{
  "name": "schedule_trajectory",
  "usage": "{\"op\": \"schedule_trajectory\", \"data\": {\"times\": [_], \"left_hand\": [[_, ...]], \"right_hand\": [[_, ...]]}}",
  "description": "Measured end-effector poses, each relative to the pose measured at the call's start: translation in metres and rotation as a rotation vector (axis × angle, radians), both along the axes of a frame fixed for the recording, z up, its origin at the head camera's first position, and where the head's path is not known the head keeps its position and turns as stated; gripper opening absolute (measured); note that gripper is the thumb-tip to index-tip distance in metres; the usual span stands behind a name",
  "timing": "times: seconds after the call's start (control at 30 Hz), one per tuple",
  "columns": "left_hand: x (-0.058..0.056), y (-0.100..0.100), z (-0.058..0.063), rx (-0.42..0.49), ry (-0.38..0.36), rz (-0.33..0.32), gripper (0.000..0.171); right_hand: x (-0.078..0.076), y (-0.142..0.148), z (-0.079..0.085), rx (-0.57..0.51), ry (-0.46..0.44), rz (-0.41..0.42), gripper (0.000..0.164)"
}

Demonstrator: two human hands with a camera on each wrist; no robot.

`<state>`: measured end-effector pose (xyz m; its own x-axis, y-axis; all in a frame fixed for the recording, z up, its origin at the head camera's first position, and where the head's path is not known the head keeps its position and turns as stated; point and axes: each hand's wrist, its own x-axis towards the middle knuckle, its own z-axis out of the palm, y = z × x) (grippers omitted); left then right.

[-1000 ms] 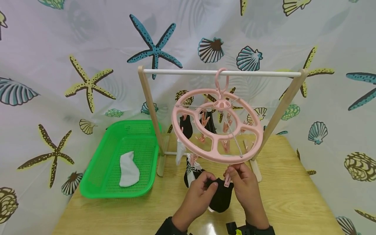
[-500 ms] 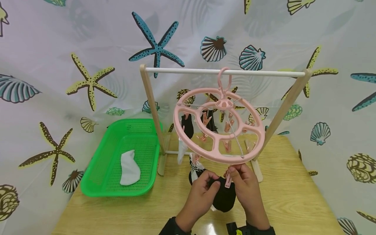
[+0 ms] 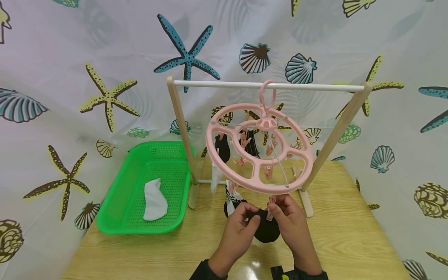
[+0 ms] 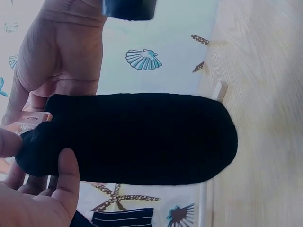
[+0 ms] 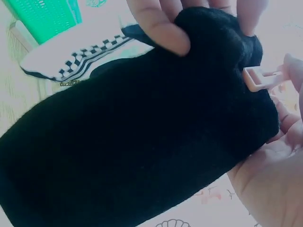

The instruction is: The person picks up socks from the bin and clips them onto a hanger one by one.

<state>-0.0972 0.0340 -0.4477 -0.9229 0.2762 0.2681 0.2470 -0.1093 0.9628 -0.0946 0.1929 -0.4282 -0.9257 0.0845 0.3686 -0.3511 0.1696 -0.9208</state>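
A black sock hangs below the front of the round pink clip hanger. My left hand pinches the sock's upper edge between thumb and fingers. On the other side, my right hand holds a pink clothespin by thumb and fingers. In the right wrist view, that clothespin lies over the sock's top edge; whether it is clamped there I cannot tell. Beside my left hand hangs a black-and-white patterned sock, partly hidden.
The hanger hooks over a white rod on a wooden stand. Other socks hang at its back and left, including a black sock. At left, a green basket holds a white sock.
The black sock has risen a little between my hands. My right fingers have shifted on the clothespin, which stands slightly higher against the sock's edge. The hanger has moved slightly.
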Motion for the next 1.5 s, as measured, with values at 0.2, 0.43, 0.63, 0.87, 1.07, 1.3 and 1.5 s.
{"op": "schedule_trajectory", "data": {"times": [0.2,0.43,0.63,0.87,1.07,1.3,1.5], "left_hand": [[0.003,-0.009,0.01,-0.214,0.14,0.098,0.022],[0.005,-0.019,0.037,-0.382,0.622,0.31,0.02],[-0.004,-0.021,0.065,-0.445,0.919,0.437,0.02],[-0.014,-0.019,0.083,-0.732,0.936,0.478,0.033],[-0.016,-0.018,0.086,-0.772,0.867,0.472,0.024],[-0.017,-0.018,0.086,-0.719,0.818,0.452,0.022],[-0.022,-0.021,0.084,-0.709,0.819,0.448,0.022]], "right_hand": [[0.0,-0.001,0.0,-0.039,-0.014,0.001,0.005],[0.001,-0.001,0.0,-0.054,0.009,0.017,0.006],[0.0,0.001,0.0,-0.065,0.029,0.055,0.004],[0.001,0.002,0.0,-0.067,0.025,0.114,0.006],[0.001,-0.001,0.001,-0.043,0.021,0.109,0.009],[0.0,-0.005,0.004,0.002,-0.007,0.044,0.005],[0.0,-0.006,0.006,0.038,-0.006,0.023,0.011]]}}
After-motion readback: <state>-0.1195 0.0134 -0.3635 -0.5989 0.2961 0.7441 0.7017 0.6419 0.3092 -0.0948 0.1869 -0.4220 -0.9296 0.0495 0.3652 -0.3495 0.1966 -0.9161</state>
